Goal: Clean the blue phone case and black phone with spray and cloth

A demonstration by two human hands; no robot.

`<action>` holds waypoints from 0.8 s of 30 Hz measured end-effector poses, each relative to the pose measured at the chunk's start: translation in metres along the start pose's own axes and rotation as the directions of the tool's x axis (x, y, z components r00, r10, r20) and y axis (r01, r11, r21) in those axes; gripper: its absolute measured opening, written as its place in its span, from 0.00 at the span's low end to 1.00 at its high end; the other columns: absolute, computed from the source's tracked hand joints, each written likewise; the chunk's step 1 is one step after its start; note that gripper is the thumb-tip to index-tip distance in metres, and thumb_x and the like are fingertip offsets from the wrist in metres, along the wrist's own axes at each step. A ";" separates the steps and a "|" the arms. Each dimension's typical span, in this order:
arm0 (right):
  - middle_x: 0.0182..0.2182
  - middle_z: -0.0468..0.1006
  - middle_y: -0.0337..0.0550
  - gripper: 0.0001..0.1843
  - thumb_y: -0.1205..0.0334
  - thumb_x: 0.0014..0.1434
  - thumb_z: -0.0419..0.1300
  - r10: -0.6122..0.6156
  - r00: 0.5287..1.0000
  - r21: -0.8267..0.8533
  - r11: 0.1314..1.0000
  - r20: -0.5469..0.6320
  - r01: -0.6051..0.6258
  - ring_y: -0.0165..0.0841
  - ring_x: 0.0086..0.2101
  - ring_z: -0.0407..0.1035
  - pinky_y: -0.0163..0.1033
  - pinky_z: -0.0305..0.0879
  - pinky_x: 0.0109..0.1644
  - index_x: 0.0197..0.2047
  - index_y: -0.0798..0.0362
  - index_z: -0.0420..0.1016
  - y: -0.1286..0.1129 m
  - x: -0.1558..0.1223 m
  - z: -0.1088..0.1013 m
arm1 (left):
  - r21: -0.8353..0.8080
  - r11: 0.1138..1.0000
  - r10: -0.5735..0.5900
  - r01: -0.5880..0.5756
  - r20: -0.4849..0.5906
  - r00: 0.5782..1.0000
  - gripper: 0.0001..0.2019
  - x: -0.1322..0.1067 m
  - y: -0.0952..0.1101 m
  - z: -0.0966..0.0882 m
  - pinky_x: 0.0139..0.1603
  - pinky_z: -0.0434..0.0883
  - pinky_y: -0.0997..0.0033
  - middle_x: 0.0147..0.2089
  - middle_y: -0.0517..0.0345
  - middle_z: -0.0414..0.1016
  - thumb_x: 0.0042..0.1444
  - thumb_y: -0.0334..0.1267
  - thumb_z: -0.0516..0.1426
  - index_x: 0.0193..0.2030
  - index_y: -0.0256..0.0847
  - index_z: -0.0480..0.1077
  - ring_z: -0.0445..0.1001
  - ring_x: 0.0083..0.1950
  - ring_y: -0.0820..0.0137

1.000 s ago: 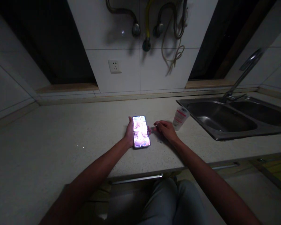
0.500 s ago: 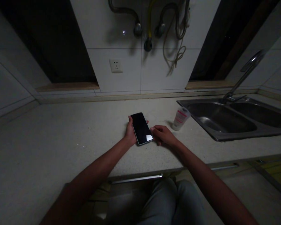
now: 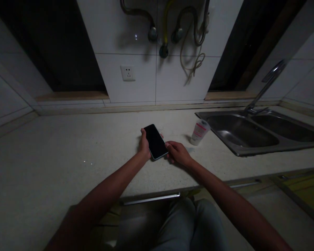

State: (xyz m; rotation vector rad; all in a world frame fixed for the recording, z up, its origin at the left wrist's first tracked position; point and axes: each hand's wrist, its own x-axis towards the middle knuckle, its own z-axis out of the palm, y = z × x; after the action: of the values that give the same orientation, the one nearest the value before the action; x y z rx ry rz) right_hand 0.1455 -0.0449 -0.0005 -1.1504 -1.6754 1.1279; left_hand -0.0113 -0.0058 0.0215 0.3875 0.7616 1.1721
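A smartphone [image 3: 156, 142] with a black, dark screen is held over the pale countertop, its screen facing up. My left hand [image 3: 144, 145] wraps round its left side, the thumb along the edge and fingertips showing past the far right edge. At the lower right edge, my right hand [image 3: 178, 152] is closed on the phone, thumb on the rim and the other fingers curled partly out of sight below. To the right of that hand stands a clear plastic cup [image 3: 200, 132] with red markings, tilted in view.
A steel double sink [image 3: 238, 150] with a tall faucet [image 3: 267, 83] is set into the counter [image 3: 54, 150] at right. A wall socket [image 3: 127, 73], hoses and a looped cord [image 3: 191, 68] are on the tiled wall. A drawer handle [image 3: 151, 199] runs below the front edge.
My right thumb has come onto the phone's lower right edge. The bright reflection on the screen's lower corner is gone. The whole view has shifted slightly.
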 end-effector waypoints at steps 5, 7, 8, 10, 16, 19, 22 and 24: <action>0.19 0.71 0.33 0.25 0.40 0.68 0.45 -0.045 0.999 -0.082 0.996 -0.030 0.043 0.26 0.15 0.62 0.32 0.58 0.21 0.33 0.51 0.65 -0.001 -0.003 0.006 | 0.059 0.998 -0.001 0.005 -0.072 0.997 0.38 0.001 0.001 -0.001 0.33 0.77 0.61 0.29 0.45 0.79 0.64 0.66 0.40 0.41 0.31 0.76 0.78 0.27 0.61; 0.19 0.73 0.34 0.25 0.40 0.69 0.43 -0.070 0.997 -0.116 0.991 -0.015 0.068 0.28 0.17 0.66 0.33 0.60 0.24 0.34 0.50 0.66 -0.002 -0.003 0.006 | 0.057 0.998 -0.030 0.033 -0.052 0.998 0.39 0.001 0.001 -0.002 0.33 0.77 0.60 0.28 0.45 0.79 0.63 0.67 0.40 0.41 0.31 0.76 0.78 0.27 0.60; 0.18 0.73 0.35 0.24 0.41 0.69 0.42 -0.082 0.997 -0.130 0.988 -0.008 0.080 0.29 0.19 0.67 0.33 0.61 0.26 0.34 0.50 0.66 -0.002 -0.003 0.006 | 0.054 0.997 -0.047 0.049 -0.033 0.998 0.40 0.000 0.002 -0.003 0.34 0.77 0.59 0.28 0.45 0.79 0.63 0.67 0.39 0.41 0.31 0.76 0.78 0.26 0.60; 0.18 0.75 0.36 0.24 0.41 0.70 0.41 -0.101 0.995 -0.145 0.984 0.008 0.101 0.31 0.21 0.69 0.34 0.63 0.28 0.35 0.49 0.65 -0.002 -0.003 0.006 | 0.048 0.997 -0.067 0.067 -0.009 0.998 0.40 0.000 0.002 -0.004 0.34 0.77 0.58 0.28 0.45 0.79 0.63 0.68 0.39 0.41 0.31 0.76 0.78 0.27 0.60; 0.19 0.77 0.36 0.23 0.40 0.69 0.42 -0.098 0.995 -0.086 0.991 0.027 0.100 0.30 0.19 0.69 0.34 0.65 0.27 0.37 0.49 0.64 0.004 -0.002 0.006 | 0.046 0.997 -0.066 0.066 -0.006 0.998 0.40 0.002 0.001 -0.007 0.39 0.77 0.57 0.29 0.45 0.79 0.63 0.67 0.39 0.45 0.29 0.76 0.79 0.29 0.59; 0.18 0.77 0.35 0.23 0.38 0.68 0.42 -0.114 0.993 -0.006 0.993 0.043 0.115 0.30 0.18 0.70 0.33 0.65 0.25 0.37 0.49 0.62 0.005 -0.002 0.007 | 0.061 0.994 -0.088 0.086 0.029 0.996 0.43 0.002 0.001 -0.007 0.37 0.76 0.56 0.28 0.45 0.78 0.61 0.69 0.38 0.44 0.29 0.76 0.78 0.28 0.59; 0.19 0.78 0.36 0.24 0.37 0.68 0.44 -0.132 0.989 0.062 0.990 0.067 0.128 0.31 0.19 0.73 0.34 0.67 0.25 0.37 0.49 0.62 0.004 -0.003 0.007 | 0.062 0.988 -0.148 0.143 0.076 0.986 0.44 -0.001 0.002 -0.006 0.35 0.76 0.56 0.26 0.45 0.77 0.60 0.71 0.37 0.40 0.30 0.76 0.77 0.27 0.58; 0.20 0.78 0.37 0.23 0.38 0.68 0.44 -0.139 0.988 0.082 0.988 0.070 0.133 0.32 0.20 0.73 0.34 0.68 0.26 0.37 0.49 0.62 0.004 -0.003 0.007 | 0.052 0.985 -0.170 0.166 0.082 0.982 0.43 -0.003 0.002 -0.005 0.34 0.76 0.57 0.25 0.45 0.77 0.60 0.70 0.37 0.38 0.31 0.76 0.77 0.26 0.58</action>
State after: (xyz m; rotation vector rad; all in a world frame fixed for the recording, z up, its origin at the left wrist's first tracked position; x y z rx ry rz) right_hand 0.1405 -0.0488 -0.0070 -0.9410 -1.7244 1.1520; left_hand -0.0174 -0.0085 0.0203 0.4003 0.7322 0.9758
